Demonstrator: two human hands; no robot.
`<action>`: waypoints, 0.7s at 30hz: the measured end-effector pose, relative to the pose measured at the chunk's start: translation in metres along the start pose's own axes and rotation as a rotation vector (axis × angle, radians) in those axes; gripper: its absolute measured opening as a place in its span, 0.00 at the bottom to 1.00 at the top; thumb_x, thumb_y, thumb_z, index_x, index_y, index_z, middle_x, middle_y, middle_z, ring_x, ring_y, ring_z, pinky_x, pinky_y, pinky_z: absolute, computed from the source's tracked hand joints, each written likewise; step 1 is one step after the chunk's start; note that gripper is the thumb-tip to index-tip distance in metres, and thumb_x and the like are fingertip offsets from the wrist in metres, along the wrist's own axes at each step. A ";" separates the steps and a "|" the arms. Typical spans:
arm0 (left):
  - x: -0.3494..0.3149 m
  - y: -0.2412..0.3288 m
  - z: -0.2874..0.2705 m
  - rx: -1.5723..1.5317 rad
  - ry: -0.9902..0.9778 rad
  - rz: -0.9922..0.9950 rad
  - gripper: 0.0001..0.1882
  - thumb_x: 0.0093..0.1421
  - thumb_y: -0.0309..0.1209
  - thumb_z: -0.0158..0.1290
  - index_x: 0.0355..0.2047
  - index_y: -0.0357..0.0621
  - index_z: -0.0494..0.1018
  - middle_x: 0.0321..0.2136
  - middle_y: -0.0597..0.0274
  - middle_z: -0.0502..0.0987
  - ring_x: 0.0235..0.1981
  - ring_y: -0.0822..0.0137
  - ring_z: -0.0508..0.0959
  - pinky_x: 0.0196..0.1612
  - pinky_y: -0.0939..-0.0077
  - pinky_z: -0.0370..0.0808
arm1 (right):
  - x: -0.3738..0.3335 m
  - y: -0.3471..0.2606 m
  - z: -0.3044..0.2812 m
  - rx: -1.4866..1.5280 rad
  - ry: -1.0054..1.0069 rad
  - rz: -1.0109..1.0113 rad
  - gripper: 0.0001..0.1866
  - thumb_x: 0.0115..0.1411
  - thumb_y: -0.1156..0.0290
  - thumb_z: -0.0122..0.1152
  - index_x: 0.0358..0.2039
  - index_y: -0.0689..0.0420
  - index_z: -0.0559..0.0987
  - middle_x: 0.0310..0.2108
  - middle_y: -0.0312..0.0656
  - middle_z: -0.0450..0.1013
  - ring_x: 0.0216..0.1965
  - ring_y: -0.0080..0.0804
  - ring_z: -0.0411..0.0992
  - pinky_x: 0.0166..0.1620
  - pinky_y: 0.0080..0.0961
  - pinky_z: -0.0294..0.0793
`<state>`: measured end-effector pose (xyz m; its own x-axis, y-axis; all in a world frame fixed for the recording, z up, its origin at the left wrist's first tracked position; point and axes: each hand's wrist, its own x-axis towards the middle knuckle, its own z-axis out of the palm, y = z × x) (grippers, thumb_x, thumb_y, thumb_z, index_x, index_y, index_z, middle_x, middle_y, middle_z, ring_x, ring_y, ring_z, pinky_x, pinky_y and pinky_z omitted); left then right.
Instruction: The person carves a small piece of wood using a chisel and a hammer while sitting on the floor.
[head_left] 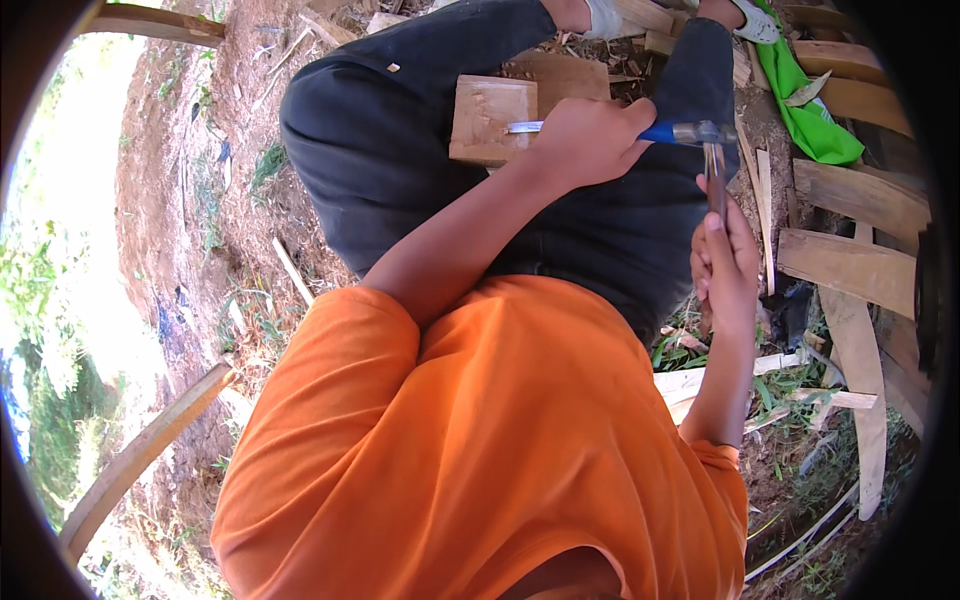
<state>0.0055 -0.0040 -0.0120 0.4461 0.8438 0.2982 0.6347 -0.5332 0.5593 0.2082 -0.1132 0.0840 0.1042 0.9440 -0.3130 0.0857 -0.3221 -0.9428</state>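
Head view: left hand (590, 140) wrapped around a blue-handled hammer (690, 133) above the lap, beside a wooden block (490, 120); right hand (725, 265) closed around a thin metal rod (716, 185) under the hammer head.

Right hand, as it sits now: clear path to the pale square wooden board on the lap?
Probably not directly. The right hand is closed on a thin upright piece, and the left hand gripping the blue-handled hammer lies between it and the pale square wooden board.
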 end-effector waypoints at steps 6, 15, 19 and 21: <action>-0.001 0.002 -0.007 -0.064 0.041 -0.012 0.14 0.61 0.39 0.59 0.41 0.46 0.71 0.23 0.54 0.79 0.25 0.48 0.82 0.29 0.54 0.78 | 0.002 -0.025 -0.014 0.379 0.344 -0.272 0.27 0.74 0.60 0.50 0.69 0.56 0.63 0.21 0.27 0.54 0.13 0.13 0.52 0.14 0.14 0.54; 0.001 -0.002 -0.020 -0.166 0.197 -0.017 0.15 0.60 0.38 0.61 0.41 0.44 0.71 0.22 0.52 0.79 0.24 0.46 0.82 0.28 0.52 0.78 | 0.004 -0.025 -0.061 0.334 0.317 -0.376 0.28 0.75 0.62 0.48 0.70 0.59 0.61 0.22 0.29 0.54 0.14 0.15 0.52 0.14 0.14 0.56; 0.004 -0.003 -0.020 -0.175 0.169 -0.038 0.16 0.61 0.39 0.61 0.41 0.45 0.71 0.24 0.51 0.80 0.26 0.45 0.82 0.29 0.51 0.77 | 0.001 -0.041 -0.058 0.322 0.388 -0.406 0.28 0.74 0.61 0.50 0.69 0.58 0.61 0.21 0.29 0.55 0.14 0.14 0.52 0.14 0.13 0.55; 0.006 -0.002 -0.020 -0.174 0.133 -0.045 0.15 0.61 0.39 0.61 0.41 0.45 0.71 0.24 0.51 0.80 0.26 0.45 0.82 0.30 0.51 0.77 | 0.001 -0.046 -0.042 0.364 0.449 -0.405 0.28 0.74 0.61 0.52 0.69 0.58 0.62 0.21 0.29 0.55 0.14 0.14 0.52 0.14 0.13 0.55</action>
<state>-0.0062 0.0030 0.0041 0.3252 0.8731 0.3631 0.5282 -0.4862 0.6961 0.2455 -0.1004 0.1318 0.5399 0.8384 0.0746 -0.1242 0.1670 -0.9781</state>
